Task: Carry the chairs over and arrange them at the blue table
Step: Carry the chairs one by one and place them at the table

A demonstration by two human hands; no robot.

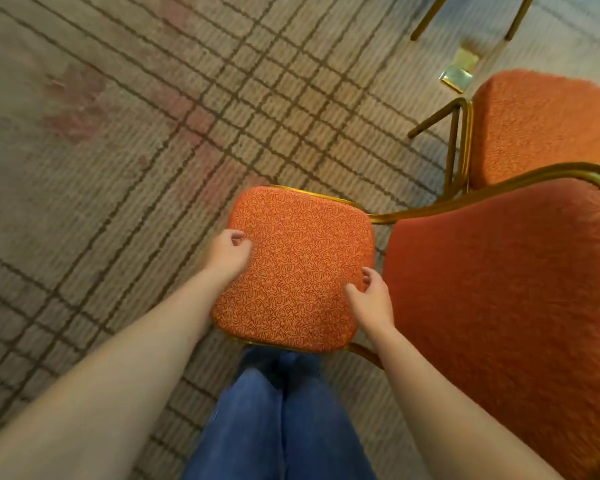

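An orange chair with a gold metal frame stands on the carpet right in front of my legs. Its patterned seat (293, 268) is in the middle of the view and its tall padded backrest (506, 306) rises at the right, close to the camera. My left hand (229, 252) hovers at the seat's left edge with its fingers loosely curled, holding nothing. Over the seat's right edge, beside the backrest, my right hand (371, 294) is also loosely curled and holds nothing. The blue table is out of view.
A second orange chair (541, 126) stands just behind, at the upper right. Thin gold legs (426, 20) show at the top right, and a shiny wrapper (459, 69) lies on the floor between them. Patterned carpet (118, 150) stretches open to the left.
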